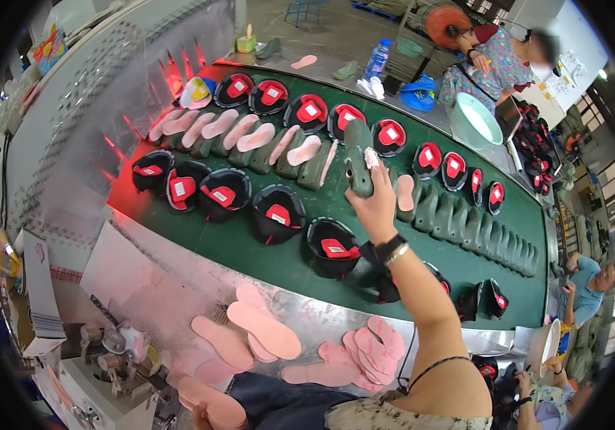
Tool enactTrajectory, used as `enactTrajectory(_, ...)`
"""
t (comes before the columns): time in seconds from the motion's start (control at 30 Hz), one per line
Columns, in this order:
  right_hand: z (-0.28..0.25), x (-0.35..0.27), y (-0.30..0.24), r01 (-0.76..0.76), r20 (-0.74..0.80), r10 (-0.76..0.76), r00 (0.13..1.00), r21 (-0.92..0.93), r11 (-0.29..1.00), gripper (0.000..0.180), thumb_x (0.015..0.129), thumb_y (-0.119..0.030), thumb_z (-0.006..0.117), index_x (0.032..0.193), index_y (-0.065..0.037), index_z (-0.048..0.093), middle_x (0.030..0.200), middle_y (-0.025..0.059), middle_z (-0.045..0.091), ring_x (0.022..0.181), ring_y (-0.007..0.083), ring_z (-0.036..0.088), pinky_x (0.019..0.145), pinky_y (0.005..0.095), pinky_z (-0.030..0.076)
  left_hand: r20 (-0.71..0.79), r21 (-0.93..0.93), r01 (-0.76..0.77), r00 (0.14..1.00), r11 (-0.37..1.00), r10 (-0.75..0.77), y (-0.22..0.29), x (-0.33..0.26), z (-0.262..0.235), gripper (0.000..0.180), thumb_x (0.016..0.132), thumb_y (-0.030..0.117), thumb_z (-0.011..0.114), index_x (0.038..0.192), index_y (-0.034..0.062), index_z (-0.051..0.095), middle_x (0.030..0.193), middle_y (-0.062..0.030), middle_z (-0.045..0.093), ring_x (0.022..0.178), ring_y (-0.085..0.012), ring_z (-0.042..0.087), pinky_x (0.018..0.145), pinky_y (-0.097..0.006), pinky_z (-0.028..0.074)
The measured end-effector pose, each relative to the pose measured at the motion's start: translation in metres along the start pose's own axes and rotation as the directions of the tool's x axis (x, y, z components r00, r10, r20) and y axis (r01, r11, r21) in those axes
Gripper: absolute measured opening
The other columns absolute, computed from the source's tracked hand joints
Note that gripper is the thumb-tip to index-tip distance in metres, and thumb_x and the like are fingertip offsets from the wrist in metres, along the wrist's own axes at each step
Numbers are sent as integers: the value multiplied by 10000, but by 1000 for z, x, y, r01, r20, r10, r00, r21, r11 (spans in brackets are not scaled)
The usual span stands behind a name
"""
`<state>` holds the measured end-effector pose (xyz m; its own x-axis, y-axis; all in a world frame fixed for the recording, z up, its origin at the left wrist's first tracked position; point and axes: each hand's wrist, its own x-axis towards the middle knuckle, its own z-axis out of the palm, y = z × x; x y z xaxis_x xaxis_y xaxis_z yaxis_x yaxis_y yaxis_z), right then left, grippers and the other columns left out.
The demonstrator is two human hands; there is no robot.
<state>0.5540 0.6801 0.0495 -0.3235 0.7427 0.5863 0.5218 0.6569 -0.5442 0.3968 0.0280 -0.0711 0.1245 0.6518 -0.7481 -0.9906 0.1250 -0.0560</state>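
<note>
Over the green conveyor belt (293, 265), my right hand (377, 204) is closed round a dark green shoe last (358, 147), which stands tilted with its toe away from me. Something whitish-pink, perhaps a wrap, covers a fingertip. At the lower edge my left hand (200, 417), mostly hidden, grips pink insoles (215, 403). Along the belt's middle runs a row of green lasts (458, 218); those on the left have pink insoles (256, 137) on them, and one pink insole (405, 192) lies beside my right hand. Black shoe uppers with red linings (278, 213) flank the row.
Loose pink insoles (264, 330) lie on the metal ledge (142, 272) before me. Red light glows at a machine housing (135, 93) on the left. A blue-capped bottle (377, 61), a pale green basin (476, 120) and a co-worker (490, 68) are beyond the belt.
</note>
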Motion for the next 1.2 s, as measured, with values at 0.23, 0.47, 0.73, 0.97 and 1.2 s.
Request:
enactTrajectory(0.23,-38,-26,-75,161,-235,-60,970,441,883,697,796,129,593,1402,57,255,1114,211,599,870,279,686,762,398,580,-324,96,-276,900,956,293,-9,24,-37,907,784,682,527,1374,7,391,1123,-255,616,969,-405,616,846,-525,500)
enactTrajectory(0.47,-47,-40,-109,114,-293,121,948,671,733,736,802,106,606,1426,37,222,1160,234,577,901,277,675,783,422,571,-335,103,-325,878,940,341,-19,15,-20,852,812,633,543,1370,4,399,1126,-243,622,975,-404,620,846,-529,506)
enactTrajectory(0.73,-63,-41,-117,158,-288,46,957,643,749,760,818,127,547,1456,15,150,1183,250,565,869,290,687,776,411,577,-345,146,-369,850,918,397,-33,-1,0,798,843,579,549,1371,0,399,1159,-236,611,990,-398,620,860,-527,507)
enactTrajectory(0.97,-65,-36,-110,161,-295,-14,955,481,862,723,836,103,541,1460,25,185,1234,227,525,877,282,682,766,404,584,-330,149,-372,855,916,401,-36,-4,36,730,861,532,558,1343,0,428,1179,-224,603,1015,-373,612,878,-506,503)
enactTrajectory(1.2,8,7,33,-23,-11,22,1000,-64,998,721,712,-73,718,1373,-46,433,1351,213,472,1168,390,523,980,409,433,-247,66,-367,895,928,372,-35,-14,44,652,876,484,572,1303,2,472,1186,-205,601,1040,-340,604,891,-479,500)
